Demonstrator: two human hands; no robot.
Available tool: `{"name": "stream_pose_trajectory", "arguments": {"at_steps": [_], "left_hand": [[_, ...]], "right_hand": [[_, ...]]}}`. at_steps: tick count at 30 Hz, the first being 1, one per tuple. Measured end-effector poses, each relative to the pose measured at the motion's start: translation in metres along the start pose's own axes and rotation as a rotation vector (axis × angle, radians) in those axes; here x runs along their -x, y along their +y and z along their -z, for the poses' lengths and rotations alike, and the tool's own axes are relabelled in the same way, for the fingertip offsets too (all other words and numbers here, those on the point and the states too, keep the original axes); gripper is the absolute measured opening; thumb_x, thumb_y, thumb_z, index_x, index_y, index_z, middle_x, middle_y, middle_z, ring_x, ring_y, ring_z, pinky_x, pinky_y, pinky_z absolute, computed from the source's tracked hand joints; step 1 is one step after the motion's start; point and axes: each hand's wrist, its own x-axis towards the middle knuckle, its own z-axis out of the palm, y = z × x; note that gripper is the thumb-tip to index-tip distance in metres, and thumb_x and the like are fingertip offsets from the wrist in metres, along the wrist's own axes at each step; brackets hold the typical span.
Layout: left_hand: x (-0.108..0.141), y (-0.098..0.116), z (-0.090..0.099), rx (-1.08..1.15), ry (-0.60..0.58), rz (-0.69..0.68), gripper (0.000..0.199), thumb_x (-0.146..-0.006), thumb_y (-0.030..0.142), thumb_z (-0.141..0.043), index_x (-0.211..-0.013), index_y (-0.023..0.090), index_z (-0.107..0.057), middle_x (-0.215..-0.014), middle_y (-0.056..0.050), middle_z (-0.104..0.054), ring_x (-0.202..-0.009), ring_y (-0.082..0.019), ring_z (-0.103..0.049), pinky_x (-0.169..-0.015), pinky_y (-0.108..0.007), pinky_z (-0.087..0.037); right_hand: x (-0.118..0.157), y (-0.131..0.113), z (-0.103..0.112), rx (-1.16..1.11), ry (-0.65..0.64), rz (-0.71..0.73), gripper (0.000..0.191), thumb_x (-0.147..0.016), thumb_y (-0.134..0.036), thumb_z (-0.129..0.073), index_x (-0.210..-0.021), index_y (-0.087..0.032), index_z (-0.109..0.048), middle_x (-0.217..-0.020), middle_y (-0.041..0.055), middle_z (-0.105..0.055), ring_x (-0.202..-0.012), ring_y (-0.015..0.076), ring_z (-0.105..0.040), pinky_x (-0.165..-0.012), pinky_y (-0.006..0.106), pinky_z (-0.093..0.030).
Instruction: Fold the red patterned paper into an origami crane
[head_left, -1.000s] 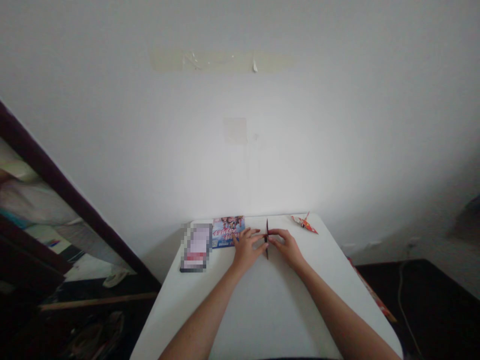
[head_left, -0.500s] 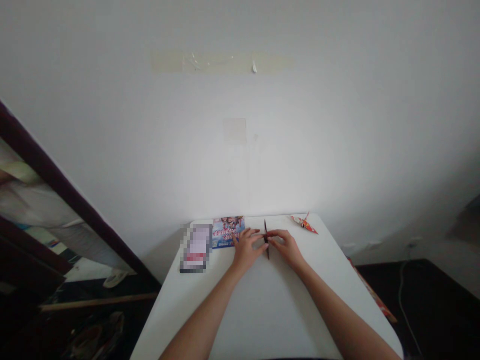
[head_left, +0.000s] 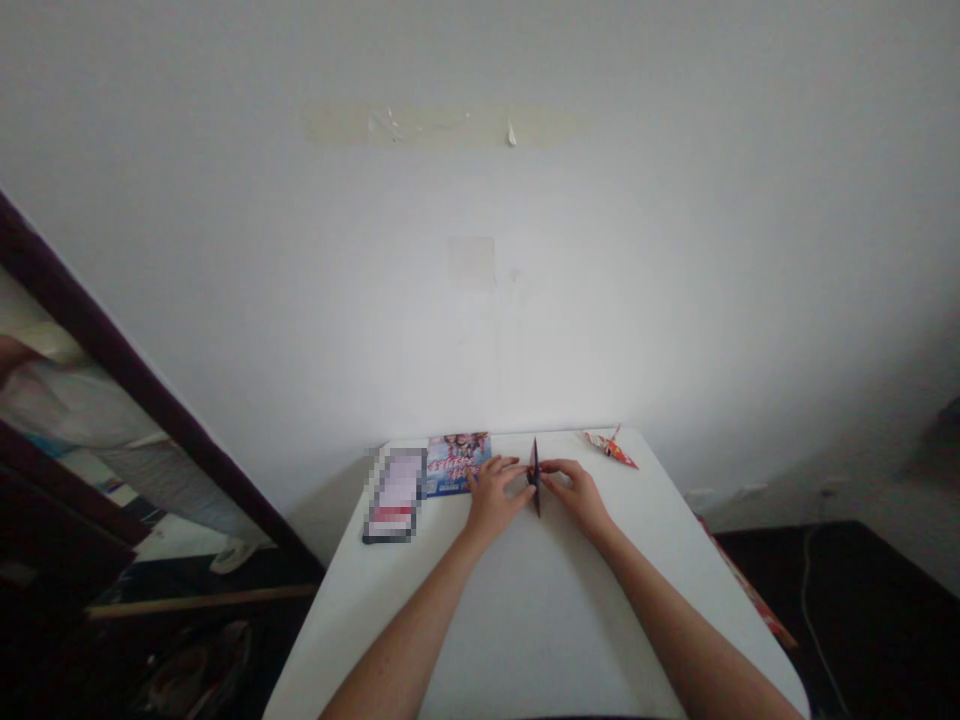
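Note:
A thin dark folded paper piece (head_left: 535, 480) stands nearly edge-on between my hands, above the back part of the white table (head_left: 517, 620). My left hand (head_left: 496, 495) grips its left side with the fingertips. From the right, my right hand (head_left: 571, 490) pinches the same piece between thumb and fingers. A colourful printed sheet (head_left: 450, 465) lies flat just left of my left hand, partly covered by its fingers. An orange and white folded paper shape (head_left: 611, 448) rests near the table's back right corner.
A phone-like device with a pixelated screen (head_left: 396, 495) lies at the table's left edge. The pale wall (head_left: 637, 250) rises right behind the table. At the left are a dark frame (head_left: 112, 330) and piled items. A cable (head_left: 806, 590) hangs at the right.
The folded piece has turned slightly, so more of its face shows. Both hands keep their hold on it. The whole view has shifted very slightly.

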Motion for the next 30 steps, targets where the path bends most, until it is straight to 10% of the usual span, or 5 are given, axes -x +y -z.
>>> {"name": "stream_pose_trajectory", "arguments": {"at_steps": [30], "left_hand": [[-0.005, -0.012, 0.014, -0.117, -0.047, 0.047, 0.025, -0.096, 0.040, -0.054, -0.102, 0.037, -0.079, -0.135, 0.000, -0.066, -0.136, -0.031, -0.044, -0.117, -0.076, -0.008]], "right_hand": [[-0.004, 0.029, 0.011, 0.393, -0.123, 0.269, 0.029, -0.084, -0.018, -0.063, -0.104, -0.031, -0.079, -0.099, 0.0062, -0.072, -0.099, 0.0235, -0.060, -0.094, 0.039, -0.043]]}}
